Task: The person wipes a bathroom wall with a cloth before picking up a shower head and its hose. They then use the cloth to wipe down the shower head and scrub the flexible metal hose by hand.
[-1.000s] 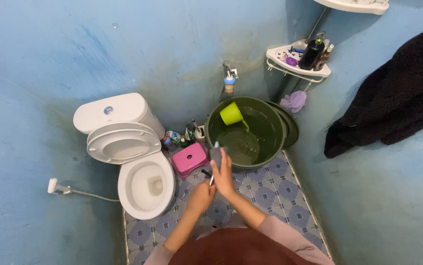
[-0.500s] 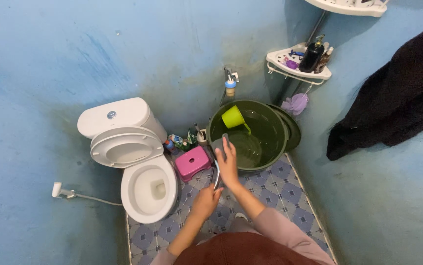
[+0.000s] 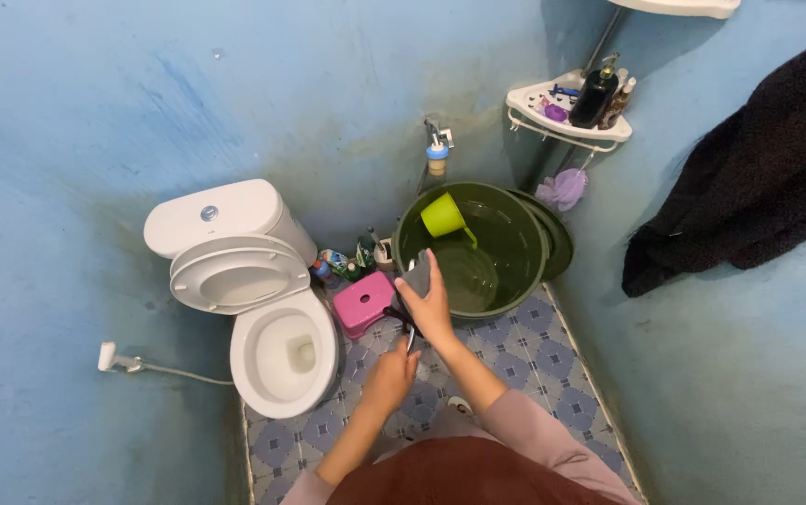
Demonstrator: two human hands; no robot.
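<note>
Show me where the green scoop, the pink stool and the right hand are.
green scoop (image 3: 440, 216), head view, on its cup wall.
pink stool (image 3: 363, 303), head view, on its top.
right hand (image 3: 431, 306), head view, on its back.

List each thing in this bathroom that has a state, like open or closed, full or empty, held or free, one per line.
White ceramic toilet: seat and lid raised, bowl open.
Dark green round plastic tub: uncovered, partly filled with water.
Lime green plastic scoop: resting inside the tub, tilted.
Flat grey object: held in the right hand.
Left hand: closed around something thin below the right hand.
Black cloth: hanging on the wall.
</note>
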